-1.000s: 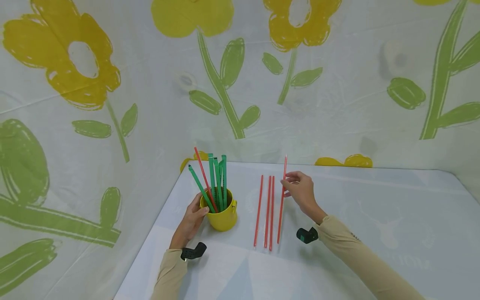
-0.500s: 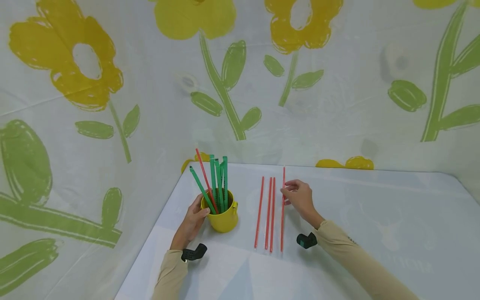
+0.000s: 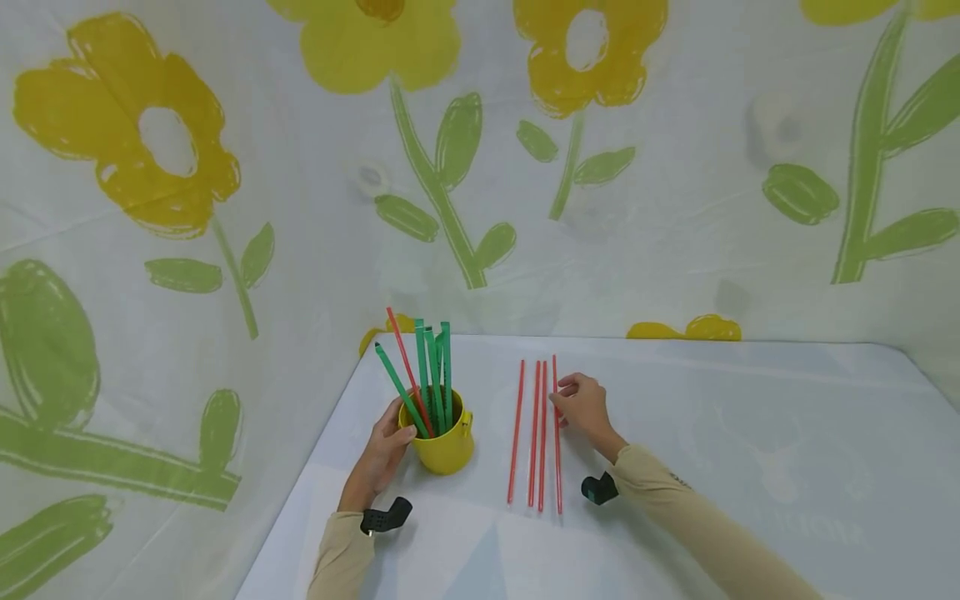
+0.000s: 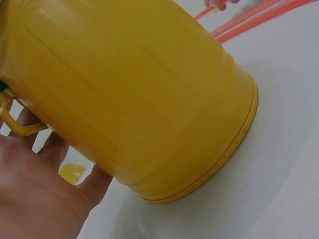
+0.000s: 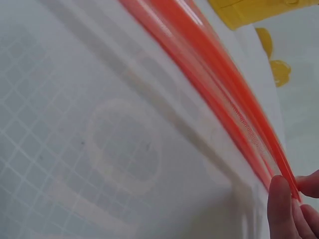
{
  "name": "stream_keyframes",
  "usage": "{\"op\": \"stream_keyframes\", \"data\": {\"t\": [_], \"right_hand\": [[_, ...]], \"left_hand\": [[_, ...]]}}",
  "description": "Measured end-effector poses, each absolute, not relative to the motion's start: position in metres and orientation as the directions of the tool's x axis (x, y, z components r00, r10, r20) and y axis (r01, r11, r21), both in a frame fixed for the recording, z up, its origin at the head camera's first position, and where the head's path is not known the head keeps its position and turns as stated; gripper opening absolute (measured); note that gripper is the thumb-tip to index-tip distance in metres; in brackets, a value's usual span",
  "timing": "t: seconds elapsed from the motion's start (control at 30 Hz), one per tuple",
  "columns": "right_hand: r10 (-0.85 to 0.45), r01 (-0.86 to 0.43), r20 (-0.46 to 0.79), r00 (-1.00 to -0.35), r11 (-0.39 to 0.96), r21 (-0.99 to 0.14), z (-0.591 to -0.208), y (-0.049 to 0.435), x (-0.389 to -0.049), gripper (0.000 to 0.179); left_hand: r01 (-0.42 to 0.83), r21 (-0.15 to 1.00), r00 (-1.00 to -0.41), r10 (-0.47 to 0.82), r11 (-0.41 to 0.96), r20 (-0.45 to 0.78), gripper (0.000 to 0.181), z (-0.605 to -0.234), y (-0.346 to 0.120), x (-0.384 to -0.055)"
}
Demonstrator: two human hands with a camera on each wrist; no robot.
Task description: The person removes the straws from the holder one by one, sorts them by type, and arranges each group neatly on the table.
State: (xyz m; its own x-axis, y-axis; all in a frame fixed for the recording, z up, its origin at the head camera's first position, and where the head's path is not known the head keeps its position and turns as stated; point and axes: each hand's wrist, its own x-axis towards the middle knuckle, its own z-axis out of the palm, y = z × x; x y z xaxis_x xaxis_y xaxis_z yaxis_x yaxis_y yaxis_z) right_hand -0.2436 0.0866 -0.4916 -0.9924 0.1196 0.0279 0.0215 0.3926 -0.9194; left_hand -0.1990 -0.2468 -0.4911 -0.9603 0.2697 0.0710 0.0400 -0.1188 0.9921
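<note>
My left hand holds a yellow cup at its left side, thumb near the rim. Several green sticks and one red straw stand in the cup, their lower ends hidden inside. In the left wrist view the cup's wall fills most of the picture. Between thumb and fingers, my right hand pinches a red straw in a clear wrapper. It lies lengthwise beside three other red straws. The right wrist view shows the pinching fingertips at the straw, whose ribbed part is visible.
The white table reaches to a pale cloth wall printed with yellow flowers and green leaves. Another cloth side rises close to the table's left edge. A black wrist camera sits at each wrist.
My right hand has brought the pinched straw down and left, so it now lines up close beside the other three. The left hand stays on the cup. The head view has shifted slightly.
</note>
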Motion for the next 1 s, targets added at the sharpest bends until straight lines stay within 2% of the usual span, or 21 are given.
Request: {"op": "stream_keyframes", "data": {"t": [0.43, 1.0], "right_hand": [[0.122, -0.009, 0.095, -0.988, 0.568, -0.823, -0.5027, 0.0787, -0.2452, 0.020], [0.110, -0.001, 0.094, -0.990, 0.642, -0.767, -0.4974, 0.0778, -0.2502, 0.017]], "left_hand": [[0.040, 0.993, -0.954, 0.291, -0.112, 0.071, 0.067, -0.4951, -0.2500, -0.1999], [0.044, 0.993, -0.954, 0.291, -0.111, 0.075, 0.065, -0.4945, -0.2501, -0.2006]]}}
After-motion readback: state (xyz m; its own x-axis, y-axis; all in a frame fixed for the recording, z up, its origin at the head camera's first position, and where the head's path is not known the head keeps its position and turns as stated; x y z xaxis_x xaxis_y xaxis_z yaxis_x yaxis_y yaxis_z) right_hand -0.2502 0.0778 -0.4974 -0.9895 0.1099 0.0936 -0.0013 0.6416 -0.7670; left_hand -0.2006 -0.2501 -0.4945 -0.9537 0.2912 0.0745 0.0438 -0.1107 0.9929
